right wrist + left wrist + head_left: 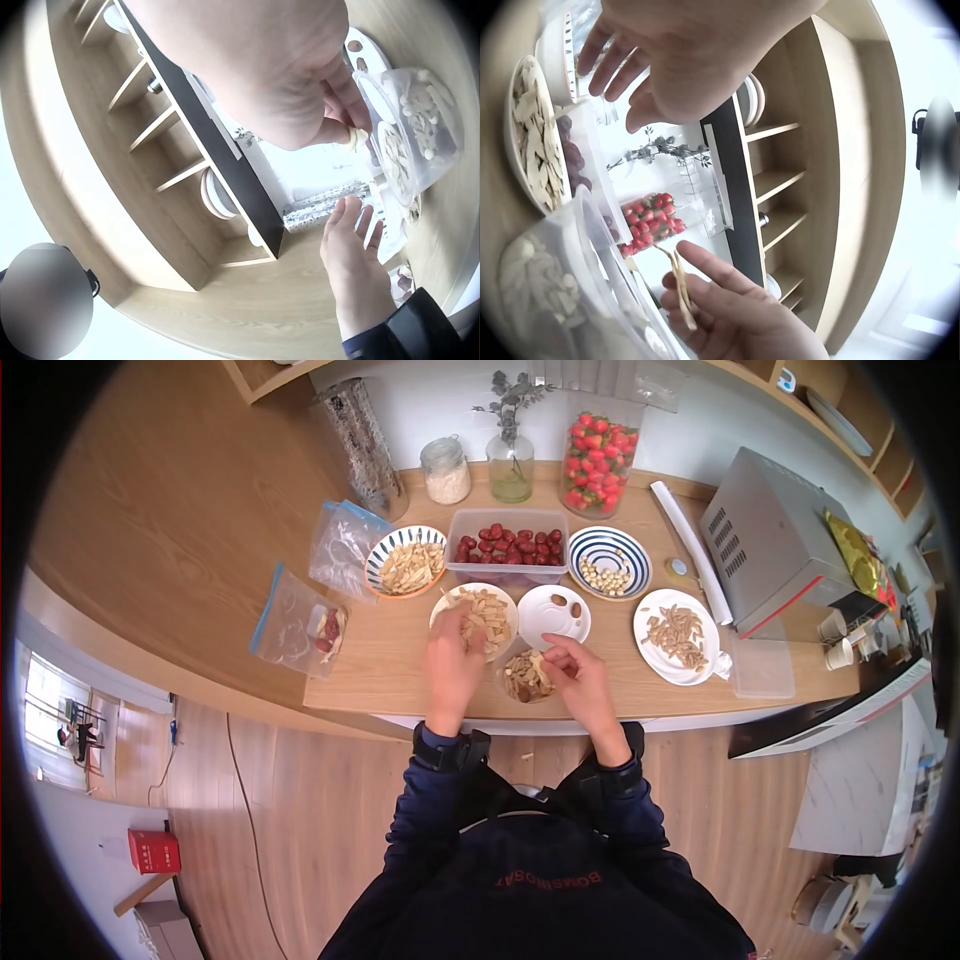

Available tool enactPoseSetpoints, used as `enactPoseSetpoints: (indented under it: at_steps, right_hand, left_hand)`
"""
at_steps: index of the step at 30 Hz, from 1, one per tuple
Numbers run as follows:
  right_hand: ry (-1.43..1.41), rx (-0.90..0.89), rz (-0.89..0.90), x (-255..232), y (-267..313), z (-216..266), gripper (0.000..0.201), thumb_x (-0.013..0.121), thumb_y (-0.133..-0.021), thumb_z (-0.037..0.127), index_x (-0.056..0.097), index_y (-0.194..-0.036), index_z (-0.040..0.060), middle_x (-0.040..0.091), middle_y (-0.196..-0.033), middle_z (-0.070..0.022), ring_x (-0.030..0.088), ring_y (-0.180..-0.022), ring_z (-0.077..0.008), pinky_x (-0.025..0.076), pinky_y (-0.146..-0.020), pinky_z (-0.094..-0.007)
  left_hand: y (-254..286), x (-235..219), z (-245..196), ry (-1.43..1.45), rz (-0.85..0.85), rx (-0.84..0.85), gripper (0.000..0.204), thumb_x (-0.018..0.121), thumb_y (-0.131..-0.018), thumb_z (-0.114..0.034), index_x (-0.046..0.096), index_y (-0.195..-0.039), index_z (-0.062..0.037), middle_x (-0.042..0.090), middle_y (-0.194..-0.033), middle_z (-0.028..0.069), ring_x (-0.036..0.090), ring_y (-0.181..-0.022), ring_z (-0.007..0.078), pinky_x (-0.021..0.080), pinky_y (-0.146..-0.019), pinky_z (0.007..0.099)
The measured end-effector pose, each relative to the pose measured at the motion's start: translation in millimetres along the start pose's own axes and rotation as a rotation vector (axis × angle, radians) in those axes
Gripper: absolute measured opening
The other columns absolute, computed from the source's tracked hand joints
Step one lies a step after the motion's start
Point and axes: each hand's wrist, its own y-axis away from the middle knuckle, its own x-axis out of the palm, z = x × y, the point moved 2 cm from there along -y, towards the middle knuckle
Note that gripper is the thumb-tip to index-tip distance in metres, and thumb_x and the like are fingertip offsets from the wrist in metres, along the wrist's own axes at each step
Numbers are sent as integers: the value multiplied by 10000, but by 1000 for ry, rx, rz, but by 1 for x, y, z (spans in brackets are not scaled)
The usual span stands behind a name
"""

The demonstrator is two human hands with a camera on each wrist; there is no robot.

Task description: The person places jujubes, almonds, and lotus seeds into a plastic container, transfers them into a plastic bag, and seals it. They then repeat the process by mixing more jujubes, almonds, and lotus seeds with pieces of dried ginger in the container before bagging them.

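Note:
My right hand (585, 685) pinches a thin, pale dried strip (681, 289) between thumb and fingers, just above the rim of a clear plastic tub (585, 217). Pale and brown dried pieces (527, 678) lie inside that tub, at the table's front edge. My left hand (455, 665) hovers by the near-left side of a white plate (437, 612) heaped with pale dried strips (488, 610). Its fingers are relaxed with nothing between them, as the right wrist view also shows. Just behind the tub stands a white plate (535, 622) with a few brown dried fruits (574, 610).
Behind stand a tub of red dates (508, 548), a bowl of pale slices (410, 565) and a striped bowl (640, 550). An oval plate (655, 665) of brown pieces is at right, near a microwave (770, 540). Plastic bags (285, 620) lie at left.

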Motion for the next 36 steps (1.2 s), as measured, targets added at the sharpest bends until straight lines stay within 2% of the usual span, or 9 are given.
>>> enactPoseSetpoints:
  at_steps: [3, 6, 9, 12, 21, 26, 31, 34, 36]
  right_hand:
    - [-16, 14, 2, 3, -1, -4, 356, 683, -893, -43, 671, -1240, 38, 716, -923, -70, 658, -783, -116, 534, -724, -267]
    - [-78, 34, 13, 4, 0, 1, 352, 687, -895, -47, 672, -1237, 32, 721, -929, -65, 665, -799, -108, 535, -733, -259]
    - [-201, 17, 19, 5, 2, 3, 330, 694, -895, -49, 683, -1215, 30, 724, -934, -55, 669, -811, -105, 537, -742, -256]
    - [-151, 32, 0, 1, 4, 3, 307, 695, -885, -64, 697, -1179, 23, 723, -933, -51, 673, -823, -108, 537, -751, -252]
    - [-11, -56, 45, 5, 5, 19, 257, 689, -885, -41, 719, -1132, 25, 687, -921, -63, 678, -814, -136, 540, -701, -253]
    - [-64, -17, 37, 0, 7, 10, 210, 692, -881, -40, 729, -1079, 19, 674, -919, -63, 681, -790, -139, 540, -681, -257]
    - [-22, -3, 13, -8, 9, 7, 183, 705, -879, -34, 728, -1054, 13, 672, -915, -53, 678, -777, -127, 534, -680, -255]
    - [21, -32, 39, -4, 9, 18, 187, 715, -880, -38, 724, -1060, 15, 664, -920, -32, 667, -782, -105, 523, -688, -245]
    - [46, -50, 63, 0, 10, 22, 209, 721, -872, -38, 726, -1071, 25, 669, -925, -30, 661, -791, -105, 515, -696, -247]
  left_hand:
    - [15, 5, -18, 305, 272, -229, 289, 733, -886, -118, 672, -1154, -26, 715, -964, 150, 703, -813, 279, 553, -734, 367]
    - [26, 9, -33, 414, 449, -280, 278, 718, -907, -104, 672, -1169, -26, 725, -966, 134, 711, -835, 250, 556, -729, 358]
    - [33, 14, -33, 633, 486, -305, 229, 702, -934, -81, 687, -1154, -21, 736, -919, 95, 705, -801, 175, 551, -697, 307]
    - [36, 14, -29, 863, 483, -501, 176, 695, -947, -57, 707, -1119, -18, 729, -863, 58, 680, -770, 105, 538, -690, 250]
    - [35, 12, -25, 1019, 434, -550, 113, 692, -955, -47, 733, -1057, -20, 730, -864, 46, 665, -747, 75, 525, -674, 222]
    - [1, -2, 29, 417, 138, -360, 89, 692, -922, -54, 753, -975, -19, 728, -797, 51, 673, -720, 105, 518, -644, 268]
    - [-31, 6, 158, -139, 62, -522, 240, 795, -835, -311, 786, -906, -81, 735, -732, 110, 724, -720, 258, 548, -672, 385]
    - [-37, 20, 181, -228, 146, -618, 346, 827, -780, -438, 782, -888, -112, 751, -817, 135, 728, -800, 324, 557, -715, 432]
    - [-45, 18, 156, -331, 143, -652, 367, 848, -754, -453, 771, -867, -113, 758, -852, 124, 732, -840, 322, 560, -728, 436]
